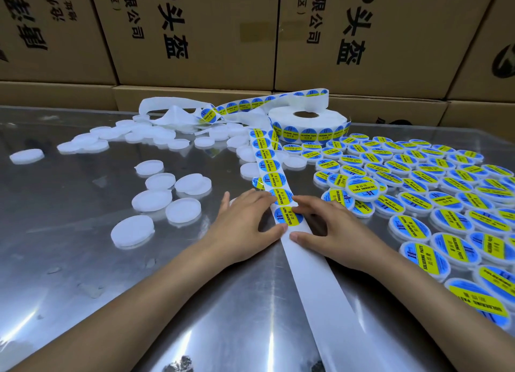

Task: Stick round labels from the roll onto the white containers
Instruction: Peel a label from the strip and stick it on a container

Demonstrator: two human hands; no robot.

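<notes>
A strip of backing paper [320, 282] runs from the label roll [308, 125] toward me, carrying blue and yellow round labels. My left hand [245, 224] lies flat, with fingers and thumb pressing the strip's left edge beside the lowest label [285, 217]. My right hand [337, 232] rests on the strip's right side, its index fingertip on that label's edge and its thumb on the bare backing below. Plain white containers [152, 200] lie to the left. Labelled containers [412, 228] cover the right side.
The metal table [83, 274] is shiny. More white containers [156, 136] and crumpled spent backing paper [172, 112] lie at the back. Cardboard boxes [195, 31] form a wall behind the table.
</notes>
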